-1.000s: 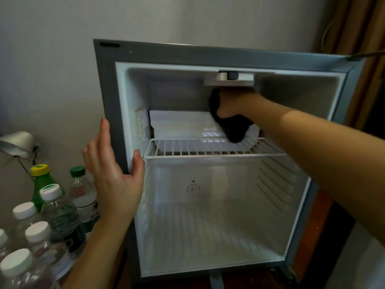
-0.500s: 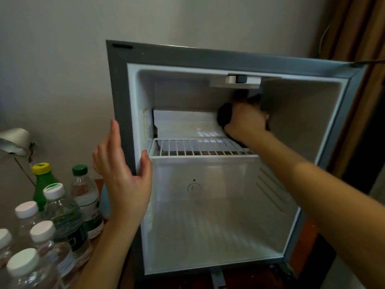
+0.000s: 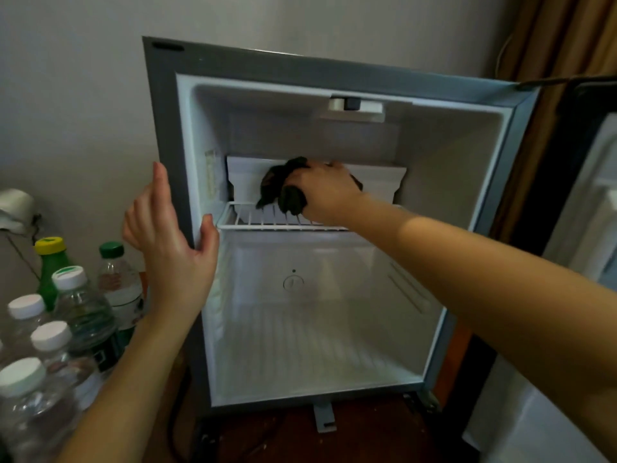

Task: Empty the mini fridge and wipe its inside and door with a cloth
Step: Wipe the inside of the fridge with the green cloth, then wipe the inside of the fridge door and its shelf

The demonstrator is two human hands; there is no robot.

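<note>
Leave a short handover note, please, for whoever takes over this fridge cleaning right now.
Left hand: open, fingers straight, braced on the left front frame of the mini fridge.
Right hand: grips the dark cloth and presses it on the white compartment at the back, above the wire shelf.
Things: the bottles stand outside, left of the fridge. The door is open at the right.
Done: fridge emptied.
Left: probably the lower walls, floor and door. Which surfaces are already wiped cannot be told.
</note>
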